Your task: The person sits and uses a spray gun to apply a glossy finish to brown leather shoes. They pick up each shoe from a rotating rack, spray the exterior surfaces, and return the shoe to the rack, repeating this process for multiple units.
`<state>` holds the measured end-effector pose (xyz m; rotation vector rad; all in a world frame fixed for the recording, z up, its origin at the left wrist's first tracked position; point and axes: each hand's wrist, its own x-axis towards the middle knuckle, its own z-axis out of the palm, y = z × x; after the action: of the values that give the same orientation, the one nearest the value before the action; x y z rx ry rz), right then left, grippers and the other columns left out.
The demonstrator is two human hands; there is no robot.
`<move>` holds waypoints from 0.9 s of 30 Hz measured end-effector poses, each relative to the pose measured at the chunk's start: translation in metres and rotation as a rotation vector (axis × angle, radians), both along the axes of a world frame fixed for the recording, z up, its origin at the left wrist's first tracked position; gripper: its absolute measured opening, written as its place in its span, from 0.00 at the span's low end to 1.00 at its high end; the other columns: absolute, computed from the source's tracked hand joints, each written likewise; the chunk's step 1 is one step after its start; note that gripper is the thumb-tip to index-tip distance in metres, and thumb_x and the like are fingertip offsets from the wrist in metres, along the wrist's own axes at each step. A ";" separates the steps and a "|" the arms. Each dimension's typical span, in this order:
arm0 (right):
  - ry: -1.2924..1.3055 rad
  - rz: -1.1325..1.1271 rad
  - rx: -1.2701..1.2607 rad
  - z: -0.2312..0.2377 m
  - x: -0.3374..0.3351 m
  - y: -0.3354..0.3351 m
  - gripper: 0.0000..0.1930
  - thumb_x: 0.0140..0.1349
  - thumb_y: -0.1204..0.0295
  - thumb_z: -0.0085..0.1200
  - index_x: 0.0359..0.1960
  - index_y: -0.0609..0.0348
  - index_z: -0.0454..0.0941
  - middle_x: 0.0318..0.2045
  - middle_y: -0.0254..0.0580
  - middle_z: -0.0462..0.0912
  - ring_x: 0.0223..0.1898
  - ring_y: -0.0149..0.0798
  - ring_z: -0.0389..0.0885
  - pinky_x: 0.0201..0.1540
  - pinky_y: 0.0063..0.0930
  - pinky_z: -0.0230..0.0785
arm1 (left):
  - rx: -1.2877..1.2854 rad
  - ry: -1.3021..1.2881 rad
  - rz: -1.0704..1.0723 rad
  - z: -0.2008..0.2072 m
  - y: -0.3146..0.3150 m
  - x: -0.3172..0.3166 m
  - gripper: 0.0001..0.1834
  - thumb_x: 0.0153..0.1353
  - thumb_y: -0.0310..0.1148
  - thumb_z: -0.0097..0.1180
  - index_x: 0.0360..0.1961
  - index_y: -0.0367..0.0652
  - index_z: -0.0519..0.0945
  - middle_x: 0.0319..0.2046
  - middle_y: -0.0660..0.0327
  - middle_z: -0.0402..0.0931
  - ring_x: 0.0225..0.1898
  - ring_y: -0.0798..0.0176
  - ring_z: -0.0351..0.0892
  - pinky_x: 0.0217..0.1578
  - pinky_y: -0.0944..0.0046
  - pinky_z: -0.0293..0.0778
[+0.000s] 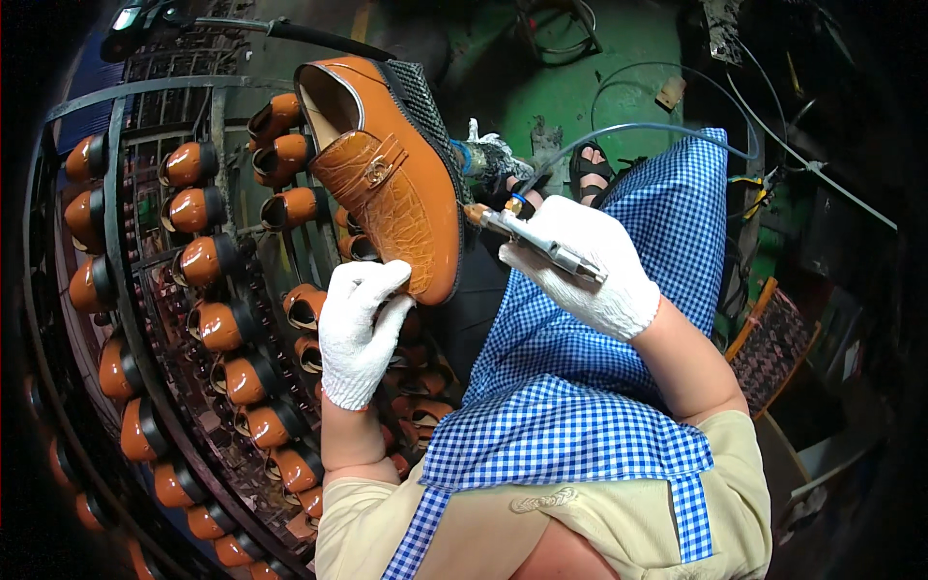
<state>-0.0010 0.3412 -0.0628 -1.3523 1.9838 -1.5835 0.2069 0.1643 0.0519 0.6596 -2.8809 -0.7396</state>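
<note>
A glossy orange-brown loafer (pixel 411 198) with a crocodile-pattern vamp, a strap with a metal ornament and a dark sole hangs in front of me, toe toward me. My left hand (pixel 362 329), in a white knit glove, pinches the toe edge between thumb and fingers. In my right hand (pixel 590 266), also gloved, is a small metal air gun (pixel 541 242) with a brass-coloured tip and a blue fitting. A clear hose (pixel 638 126) runs from the fitting. The brass tip is close to the loafer's sole edge; whether it touches I cannot tell.
To the left stands a metal rack (pixel 121 261) with rows of similar orange-brown shoes (pixel 222 324). A blue checked apron (pixel 580 387) covers my lap. Ahead is a green floor (pixel 483 72) with cables; a chair with a woven seat (pixel 778 333) is at the right.
</note>
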 end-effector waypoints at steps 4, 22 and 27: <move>-0.022 0.057 0.047 0.006 -0.001 0.014 0.11 0.66 0.59 0.69 0.34 0.52 0.86 0.27 0.41 0.81 0.26 0.45 0.81 0.29 0.35 0.74 | -0.272 -0.058 -0.275 0.016 -0.008 -0.025 0.32 0.41 0.21 0.79 0.52 0.46 0.87 0.48 0.57 0.80 0.50 0.48 0.81 0.54 0.51 0.79; 0.080 0.010 0.102 0.031 -0.022 0.061 0.09 0.62 0.63 0.72 0.34 0.53 0.86 0.27 0.38 0.82 0.29 0.41 0.82 0.31 0.33 0.77 | -0.401 -0.232 -0.595 0.030 -0.004 -0.122 0.41 0.45 0.34 0.80 0.64 0.48 0.80 0.62 0.55 0.78 0.69 0.44 0.75 0.72 0.38 0.65; 0.096 -0.109 0.068 0.028 -0.025 0.058 0.08 0.61 0.66 0.72 0.35 0.54 0.87 0.27 0.39 0.83 0.29 0.42 0.83 0.31 0.34 0.77 | -0.371 -0.216 -0.491 0.029 0.001 -0.140 0.38 0.52 0.37 0.78 0.65 0.44 0.78 0.59 0.50 0.78 0.63 0.40 0.77 0.66 0.41 0.70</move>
<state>-0.0262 0.3993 -0.0346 -1.3383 2.1816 -1.5084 0.0672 0.1658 0.0814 -0.0194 -3.2870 -0.1527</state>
